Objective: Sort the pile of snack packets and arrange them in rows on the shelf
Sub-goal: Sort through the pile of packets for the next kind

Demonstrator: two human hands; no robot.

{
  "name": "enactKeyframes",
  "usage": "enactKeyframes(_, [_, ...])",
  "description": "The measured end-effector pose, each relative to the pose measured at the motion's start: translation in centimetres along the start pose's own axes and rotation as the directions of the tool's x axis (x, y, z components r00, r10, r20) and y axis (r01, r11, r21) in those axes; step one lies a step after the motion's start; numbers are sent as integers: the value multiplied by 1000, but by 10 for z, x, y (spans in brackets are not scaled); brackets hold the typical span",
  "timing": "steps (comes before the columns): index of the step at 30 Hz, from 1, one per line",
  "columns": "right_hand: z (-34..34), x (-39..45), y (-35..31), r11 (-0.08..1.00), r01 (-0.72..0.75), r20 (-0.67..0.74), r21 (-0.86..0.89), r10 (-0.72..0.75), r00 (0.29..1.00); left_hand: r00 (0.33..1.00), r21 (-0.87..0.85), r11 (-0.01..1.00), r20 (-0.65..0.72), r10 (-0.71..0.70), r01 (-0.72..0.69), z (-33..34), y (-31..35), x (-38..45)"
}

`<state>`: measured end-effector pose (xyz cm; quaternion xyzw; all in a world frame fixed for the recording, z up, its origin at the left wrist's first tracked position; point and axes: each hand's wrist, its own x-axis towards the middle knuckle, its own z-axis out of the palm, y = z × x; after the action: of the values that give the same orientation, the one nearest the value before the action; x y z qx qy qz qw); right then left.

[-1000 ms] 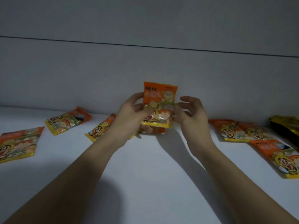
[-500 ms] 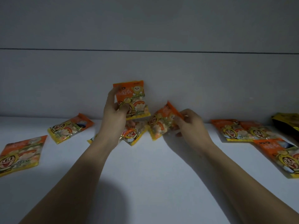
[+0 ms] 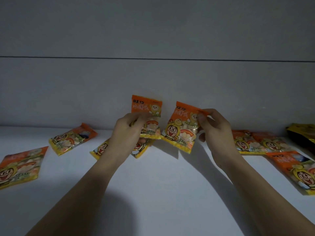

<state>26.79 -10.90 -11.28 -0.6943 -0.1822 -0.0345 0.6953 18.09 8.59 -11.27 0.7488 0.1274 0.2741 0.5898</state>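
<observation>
My left hand [image 3: 127, 132] grips an orange and yellow snack packet [image 3: 150, 108] and holds it upright against the back wall. My right hand [image 3: 215, 128] pinches the top right corner of a second, matching packet [image 3: 180, 128], which stands tilted just to the right of the first, its lower edge near the white shelf [image 3: 162, 181]. Two more packets [image 3: 100, 149] lie flat under and beside my left hand, partly hidden by it.
Flat on the shelf lie a packet at the far left [image 3: 20, 167], another behind it [image 3: 71, 139], and three at the right [image 3: 247, 142] [image 3: 274, 143] [image 3: 296, 171]. A dark yellow bag [image 3: 303, 133] sits at the far right edge. The grey wall [image 3: 153, 79] closes the back.
One second ago both hands held packets together at centre. Since then they split: my left hand stood one packet upright by the wall, and my right hand raised the other from tilted to nearly upright.
</observation>
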Motion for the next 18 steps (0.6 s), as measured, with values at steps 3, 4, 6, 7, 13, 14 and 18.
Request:
enactKeyframes(3, [-1,-1,-3,1000,24,-2,16,-24,1000,999,31,998,3,49,-49,2,0,0])
enactKeyframes(4, [0,-2,-5,999,26,-3,37,-26,1000,998,46,997,19,63,-64,3,1,-1])
enactKeyframes(6, [3,-4,-8,997,24,3,67,-24,1000,991,56,997,124,55,-62,6,2,-5])
enactKeyframes(7, [5,-6,-10,997,24,6,70,-24,1000,978,47,998,205,41,-51,8,2,-7])
enactKeyframes(13, [44,0,-12,1000,0,31,-6,0,1000,995,-98,995,90,32,-23,1,4,-1])
enactKeyframes(14, [51,7,-8,998,-43,7,-51,43,999,1000,-155,988,9,-1,3,-5,4,3])
enactKeyframes(18, [81,12,22,852,-78,58,-517,126,990,975,-216,976,-218,-43,-5,-24,-5,13])
